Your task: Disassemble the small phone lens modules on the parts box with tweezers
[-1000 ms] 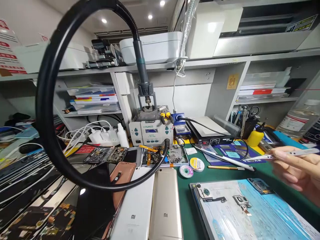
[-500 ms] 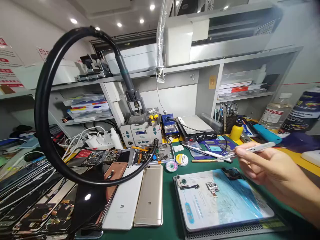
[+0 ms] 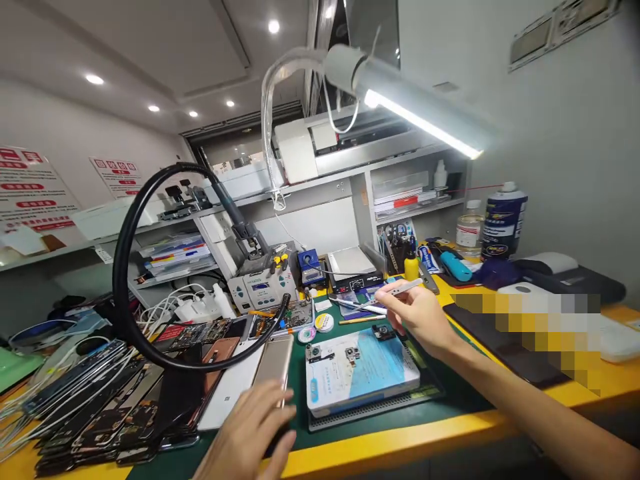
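Note:
My right hand (image 3: 417, 317) pinches a pair of metal tweezers (image 3: 406, 287) above the back right corner of a blue and white box (image 3: 370, 377). On that box lie small camera modules (image 3: 352, 355) and a black part (image 3: 383, 333). My left hand (image 3: 255, 427) is at the front edge of the table, fingers spread, in front of a gold phone back (image 3: 274, 363). Something dark shows beneath its fingers, too hidden to name; I see nothing held. A white phone back (image 3: 227, 393) lies to the left.
Stacked phone parts (image 3: 100, 420) and cables fill the left side. A black hose (image 3: 123, 287) loops up from the grey hot-air station (image 3: 263, 288). A lit lamp (image 3: 425, 123) hangs overhead. A yellow bottle (image 3: 411, 268) and dark phone (image 3: 500, 343) are at right.
My left hand has come into view at the lower middle. The view has shifted, bringing in the lamp and more of the table's right side. My right hand still holds the tweezers.

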A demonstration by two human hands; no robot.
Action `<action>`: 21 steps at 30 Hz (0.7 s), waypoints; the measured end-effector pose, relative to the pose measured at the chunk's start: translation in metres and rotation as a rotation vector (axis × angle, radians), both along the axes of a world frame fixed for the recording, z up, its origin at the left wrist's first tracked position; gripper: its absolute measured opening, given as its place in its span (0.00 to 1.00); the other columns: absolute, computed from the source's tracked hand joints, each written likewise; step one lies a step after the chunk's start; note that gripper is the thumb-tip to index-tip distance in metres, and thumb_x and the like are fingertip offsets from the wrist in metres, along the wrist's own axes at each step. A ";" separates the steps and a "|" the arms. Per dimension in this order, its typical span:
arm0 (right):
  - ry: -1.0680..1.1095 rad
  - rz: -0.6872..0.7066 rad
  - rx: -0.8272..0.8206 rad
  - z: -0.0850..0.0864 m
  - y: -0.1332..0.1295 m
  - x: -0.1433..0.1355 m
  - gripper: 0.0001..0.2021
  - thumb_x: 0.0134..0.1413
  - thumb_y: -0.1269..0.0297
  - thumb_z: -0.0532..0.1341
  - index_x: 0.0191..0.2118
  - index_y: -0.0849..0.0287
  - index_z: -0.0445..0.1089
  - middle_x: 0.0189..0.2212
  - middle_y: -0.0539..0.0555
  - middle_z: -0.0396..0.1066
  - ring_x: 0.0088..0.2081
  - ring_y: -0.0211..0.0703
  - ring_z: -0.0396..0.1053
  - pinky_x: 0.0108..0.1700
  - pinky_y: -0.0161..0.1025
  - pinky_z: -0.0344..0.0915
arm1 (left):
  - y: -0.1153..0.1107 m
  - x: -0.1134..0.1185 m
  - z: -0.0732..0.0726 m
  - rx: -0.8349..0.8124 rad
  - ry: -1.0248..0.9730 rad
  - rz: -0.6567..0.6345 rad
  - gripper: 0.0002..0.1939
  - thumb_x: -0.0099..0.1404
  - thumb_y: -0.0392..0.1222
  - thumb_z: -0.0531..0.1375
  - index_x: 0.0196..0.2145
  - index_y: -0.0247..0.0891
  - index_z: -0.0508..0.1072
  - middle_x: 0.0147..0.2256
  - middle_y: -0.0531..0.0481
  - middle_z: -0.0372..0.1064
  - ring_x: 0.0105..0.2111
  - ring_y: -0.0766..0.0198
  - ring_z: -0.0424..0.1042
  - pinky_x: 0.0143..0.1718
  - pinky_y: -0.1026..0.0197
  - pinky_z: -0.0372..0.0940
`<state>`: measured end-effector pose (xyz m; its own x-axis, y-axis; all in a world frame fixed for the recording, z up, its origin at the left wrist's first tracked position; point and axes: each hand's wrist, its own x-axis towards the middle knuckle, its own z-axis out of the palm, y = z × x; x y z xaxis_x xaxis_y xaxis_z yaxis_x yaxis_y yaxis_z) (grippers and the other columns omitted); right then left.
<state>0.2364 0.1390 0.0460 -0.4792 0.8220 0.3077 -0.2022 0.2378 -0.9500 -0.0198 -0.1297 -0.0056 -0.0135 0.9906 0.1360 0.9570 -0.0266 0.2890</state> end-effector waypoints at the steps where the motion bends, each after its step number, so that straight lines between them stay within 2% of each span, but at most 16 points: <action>1: -0.008 -0.003 0.016 0.000 0.001 0.000 0.10 0.65 0.59 0.65 0.38 0.62 0.71 0.19 0.40 0.63 0.15 0.28 0.57 0.17 0.28 0.55 | 0.011 -0.002 0.006 0.030 0.071 -0.030 0.19 0.72 0.47 0.61 0.59 0.44 0.70 0.65 0.43 0.61 0.65 0.46 0.61 0.65 0.35 0.56; 2: -0.016 -0.006 0.027 -0.001 0.002 0.001 0.10 0.67 0.60 0.64 0.39 0.62 0.71 0.21 0.41 0.65 0.15 0.28 0.57 0.17 0.28 0.57 | 0.021 -0.003 0.011 0.055 0.132 -0.051 0.21 0.72 0.47 0.60 0.60 0.43 0.69 0.66 0.42 0.60 0.67 0.44 0.57 0.66 0.30 0.52; 3: -0.023 -0.011 0.036 -0.001 0.004 0.001 0.09 0.68 0.60 0.63 0.39 0.62 0.71 0.23 0.42 0.66 0.16 0.28 0.58 0.17 0.28 0.58 | 0.030 -0.005 0.015 0.065 0.183 -0.063 0.21 0.73 0.46 0.59 0.61 0.43 0.69 0.66 0.42 0.61 0.68 0.43 0.56 0.67 0.29 0.51; 5: -0.039 -0.022 0.045 -0.002 0.007 0.000 0.10 0.68 0.60 0.62 0.41 0.62 0.72 0.27 0.45 0.69 0.19 0.29 0.62 0.19 0.29 0.62 | 0.042 -0.009 0.018 0.084 0.268 -0.076 0.20 0.73 0.46 0.57 0.61 0.42 0.70 0.65 0.41 0.64 0.67 0.42 0.59 0.66 0.31 0.55; 8: -0.069 -0.035 0.052 -0.005 0.010 -0.001 0.10 0.68 0.59 0.62 0.44 0.62 0.72 0.31 0.48 0.72 0.23 0.33 0.68 0.23 0.31 0.68 | 0.050 -0.013 0.014 0.110 0.358 -0.066 0.21 0.73 0.48 0.58 0.60 0.41 0.70 0.63 0.40 0.66 0.65 0.43 0.64 0.63 0.33 0.61; 11: -0.100 -0.033 0.059 -0.006 0.010 -0.002 0.10 0.68 0.60 0.62 0.45 0.62 0.72 0.33 0.49 0.74 0.26 0.34 0.71 0.26 0.33 0.70 | 0.051 -0.013 0.008 0.129 0.412 -0.044 0.21 0.73 0.49 0.59 0.60 0.39 0.69 0.63 0.39 0.66 0.64 0.45 0.64 0.60 0.35 0.64; 15: -0.121 -0.016 0.085 -0.007 0.006 -0.003 0.09 0.68 0.60 0.63 0.45 0.62 0.72 0.32 0.48 0.73 0.25 0.34 0.70 0.26 0.33 0.70 | 0.053 -0.013 0.005 0.144 0.454 -0.030 0.20 0.73 0.48 0.60 0.59 0.40 0.70 0.61 0.41 0.67 0.62 0.46 0.65 0.59 0.36 0.65; 21: -0.160 0.032 0.132 -0.006 0.004 -0.002 0.10 0.69 0.59 0.61 0.42 0.62 0.71 0.25 0.44 0.69 0.18 0.29 0.62 0.20 0.29 0.62 | 0.060 -0.011 0.006 0.184 0.450 -0.006 0.18 0.72 0.48 0.58 0.57 0.39 0.72 0.59 0.42 0.71 0.60 0.46 0.68 0.57 0.38 0.67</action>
